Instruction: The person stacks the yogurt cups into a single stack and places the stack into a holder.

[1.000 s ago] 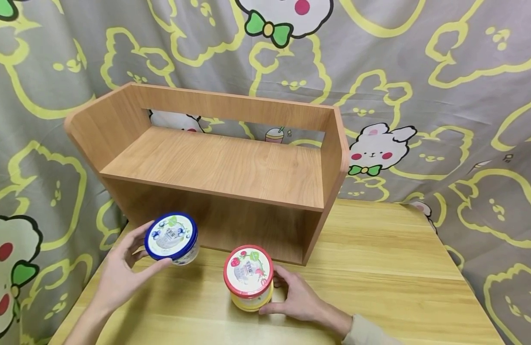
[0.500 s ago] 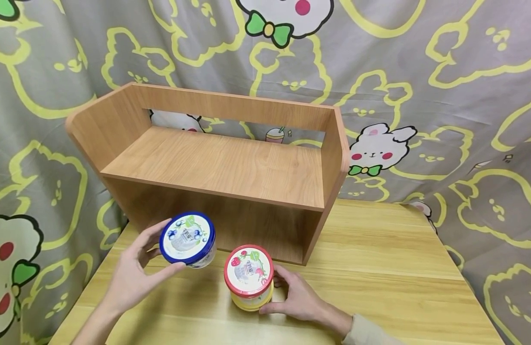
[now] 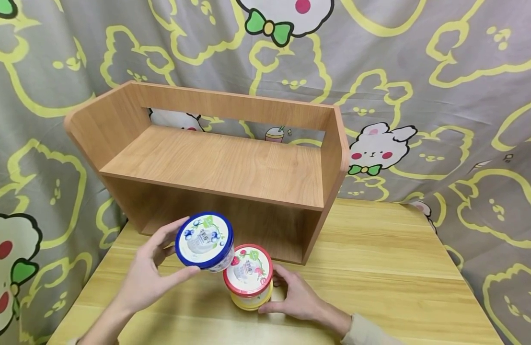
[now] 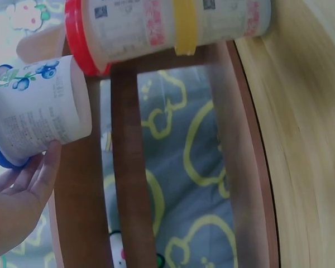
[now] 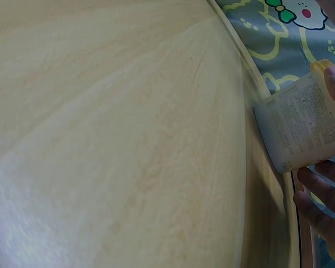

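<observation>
My left hand (image 3: 149,273) grips a blue-lidded tub (image 3: 205,240) with blueberry pictures, thumb in front and fingers behind. The tub is held in the air, tilted, up and to the left of a red-lidded tub (image 3: 248,272) with strawberry pictures. That red-lidded tub stands on a yellow-lidded tub (image 5: 301,125), as the left wrist view shows. My right hand (image 3: 296,294) holds this stack from the right, around the yellow-lidded tub, its far fingers partly hidden in the head view. The left wrist view shows the blue-lidded tub's bare underside, near the red lid's height.
A two-tier wooden shelf (image 3: 222,163) stands behind the tubs, its lower bay opening toward the hands. The wooden table (image 3: 390,268) extends to the right and front. A patterned grey curtain (image 3: 421,86) hangs behind and at both sides.
My left hand has carried the blue-lidded tub rightward, closer to the red-lidded tub, whose upper left edge it now overlaps in the head view. The right hand and stack have stayed put.
</observation>
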Motion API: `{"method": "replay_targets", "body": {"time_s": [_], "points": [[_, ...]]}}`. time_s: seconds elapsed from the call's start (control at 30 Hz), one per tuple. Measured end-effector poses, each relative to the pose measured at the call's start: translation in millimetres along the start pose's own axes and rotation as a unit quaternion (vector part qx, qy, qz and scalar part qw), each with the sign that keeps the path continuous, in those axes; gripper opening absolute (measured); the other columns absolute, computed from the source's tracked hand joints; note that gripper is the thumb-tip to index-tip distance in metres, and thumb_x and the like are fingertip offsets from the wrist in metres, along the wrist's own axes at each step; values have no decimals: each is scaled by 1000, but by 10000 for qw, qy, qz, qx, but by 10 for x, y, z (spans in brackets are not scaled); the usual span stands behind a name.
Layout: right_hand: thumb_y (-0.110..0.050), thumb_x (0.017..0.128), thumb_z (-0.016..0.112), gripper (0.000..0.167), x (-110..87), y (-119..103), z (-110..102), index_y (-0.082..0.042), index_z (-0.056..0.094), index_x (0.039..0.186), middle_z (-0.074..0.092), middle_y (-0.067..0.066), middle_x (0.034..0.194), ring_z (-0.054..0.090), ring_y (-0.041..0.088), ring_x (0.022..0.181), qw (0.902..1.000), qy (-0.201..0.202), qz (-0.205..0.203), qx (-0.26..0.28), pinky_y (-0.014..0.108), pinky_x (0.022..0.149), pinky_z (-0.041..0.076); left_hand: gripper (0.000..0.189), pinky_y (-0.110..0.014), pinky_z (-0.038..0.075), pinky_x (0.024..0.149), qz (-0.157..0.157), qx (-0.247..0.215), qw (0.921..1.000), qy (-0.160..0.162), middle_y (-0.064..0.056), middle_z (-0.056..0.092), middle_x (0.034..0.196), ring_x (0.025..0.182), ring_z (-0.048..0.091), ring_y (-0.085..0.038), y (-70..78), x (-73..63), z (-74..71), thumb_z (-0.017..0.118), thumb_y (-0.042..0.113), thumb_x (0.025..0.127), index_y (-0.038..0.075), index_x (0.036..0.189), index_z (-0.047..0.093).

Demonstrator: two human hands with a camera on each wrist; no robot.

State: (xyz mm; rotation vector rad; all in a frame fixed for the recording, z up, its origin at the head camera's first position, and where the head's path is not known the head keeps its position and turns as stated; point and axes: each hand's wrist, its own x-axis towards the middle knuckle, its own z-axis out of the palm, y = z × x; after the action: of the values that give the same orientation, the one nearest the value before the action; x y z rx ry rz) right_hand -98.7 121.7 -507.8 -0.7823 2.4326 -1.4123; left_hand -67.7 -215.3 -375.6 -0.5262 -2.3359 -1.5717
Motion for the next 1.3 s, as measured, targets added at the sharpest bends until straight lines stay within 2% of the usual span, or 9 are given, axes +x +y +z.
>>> {"method": "replay_targets", "body": {"time_s": [0.27,0.47,0.77,1.03,1.3], "points": [[-44,76,95,89,4,11,-8,-34,49,152,68,-12,141,66,6,120,10000,-30,-17,67,32,108,57,94,-15,56,99,342,-37,9991,-249,5,64,144,122,63,-3,62,47,125,93,-6,70,12,153,52],[-44,78,94,86,3,13,-15,-38,49,151,68,-13,139,66,5,119,9999,-84,-2,112,32,108,57,95,-20,58,99,351,-186,9979,-521,0,67,141,122,64,-5,123,88,225,95,0,71,16,153,51],[-48,79,91,88,13,-11,-31,-33,48,154,68,-14,139,66,5,120,9999,-155,-18,69,33,110,56,93,-24,60,97,356,-178,9957,-832,1,71,133,119,67,-6,195,153,362,95,8,74,21,154,50],[-48,81,90,85,14,-18,-39,-36,47,153,67,-15,140,66,4,121,9997,-208,42,121,33,110,56,92,-26,61,95,544,-226,9932,-1006,-4,72,130,115,67,-7,168,202,449,95,8,75,20,154,51],[-47,81,91,84,22,-17,-36,-37,47,153,68,-15,139,66,5,120,9996,-233,17,168,34,108,57,89,-27,62,94,535,-223,9922,-1102,-3,72,130,113,68,-7,161,217,474,94,10,76,21,154,51]]}}
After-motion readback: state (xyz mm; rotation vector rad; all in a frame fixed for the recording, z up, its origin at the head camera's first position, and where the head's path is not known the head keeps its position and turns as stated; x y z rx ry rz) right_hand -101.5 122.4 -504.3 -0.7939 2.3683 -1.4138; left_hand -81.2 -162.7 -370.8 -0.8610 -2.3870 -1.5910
